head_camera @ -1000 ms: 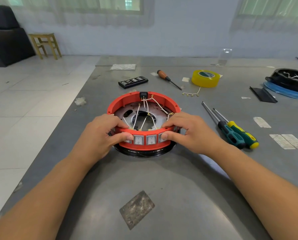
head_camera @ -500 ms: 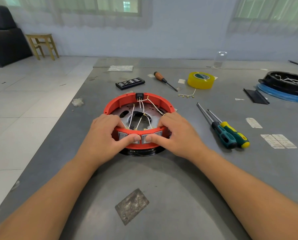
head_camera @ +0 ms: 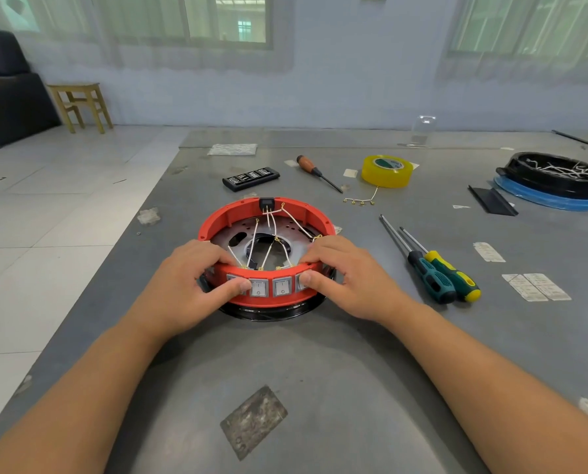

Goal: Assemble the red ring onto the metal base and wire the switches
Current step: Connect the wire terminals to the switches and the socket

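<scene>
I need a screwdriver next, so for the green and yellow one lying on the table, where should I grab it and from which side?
Grip the yellow-and-green screwdriver by its thick ribbed handle, reaching down from above with the right hand, which is nearer. Its handle points toward you and its thin shaft away. The blue-handled screwdriver lies right against its left side, so pinch at the yellow butt end, where there is more room.
</scene>
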### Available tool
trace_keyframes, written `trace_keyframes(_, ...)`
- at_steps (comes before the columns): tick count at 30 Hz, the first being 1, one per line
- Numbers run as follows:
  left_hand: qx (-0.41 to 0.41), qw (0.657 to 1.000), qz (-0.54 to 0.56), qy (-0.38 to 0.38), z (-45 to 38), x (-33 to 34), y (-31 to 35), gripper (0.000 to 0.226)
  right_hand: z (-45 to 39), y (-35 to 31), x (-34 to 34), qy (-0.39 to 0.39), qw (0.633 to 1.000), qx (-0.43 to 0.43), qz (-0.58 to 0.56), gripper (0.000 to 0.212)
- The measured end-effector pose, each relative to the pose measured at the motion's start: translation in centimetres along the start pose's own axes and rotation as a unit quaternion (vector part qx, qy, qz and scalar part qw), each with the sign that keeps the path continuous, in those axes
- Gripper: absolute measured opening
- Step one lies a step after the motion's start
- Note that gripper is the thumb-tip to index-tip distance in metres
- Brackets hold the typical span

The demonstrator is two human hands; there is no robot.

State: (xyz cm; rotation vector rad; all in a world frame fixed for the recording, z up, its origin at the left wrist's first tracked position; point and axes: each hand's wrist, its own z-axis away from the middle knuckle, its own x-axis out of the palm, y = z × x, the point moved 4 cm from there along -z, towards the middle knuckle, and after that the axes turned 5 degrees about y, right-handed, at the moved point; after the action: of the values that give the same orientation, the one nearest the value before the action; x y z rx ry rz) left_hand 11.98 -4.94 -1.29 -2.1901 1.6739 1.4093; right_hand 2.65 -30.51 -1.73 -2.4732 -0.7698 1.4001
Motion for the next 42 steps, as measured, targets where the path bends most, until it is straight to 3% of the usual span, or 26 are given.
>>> trace_keyframes(9,0.053,0.99,-0.124,0.034,0.5,2.1,3.5,0.042,0.6,-1.7,1.2,0.042,0.999,0.01,-0.012,0.043)
trace_keyframes(16,0.003,0.99,-0.123,0.071,0.4,3.5,3.5,0.042,-0.5,0.6,0.3,0.18,0.974,0.127,-0.059,0.027)
trace_keyframes(20,-0.005,0.987,-0.136,0.084,-0.3,4.4,3.2,0.04,-2.6,4.4,0.4,0.258,0.939,0.217,-0.074,0.024)
trace_keyframes(25,-0.005,0.987,-0.138,0.082,-0.6,4.5,2.0,0.038,-7.5,11.6,1.7,0.117,0.93,0.338,0.082,0.036)
trace_keyframes(33,0.005,0.986,-0.138,0.09,-0.5,4.4,1.5,0.041,-12.1,16.2,3.3,-0.021,0.877,0.417,0.239,0.065)
trace_keyframes(36,0.001,0.986,-0.139,0.091,-0.6,4.3,1.4,0.041,-12.2,16.5,3.5,-0.043,0.87,0.407,0.276,0.057)
trace_keyframes(42,-0.003,0.986,-0.145,0.086,-0.6,4.2,1.5,0.042,-10.5,14.2,3.9,-0.042,0.908,0.319,0.27,0.044)
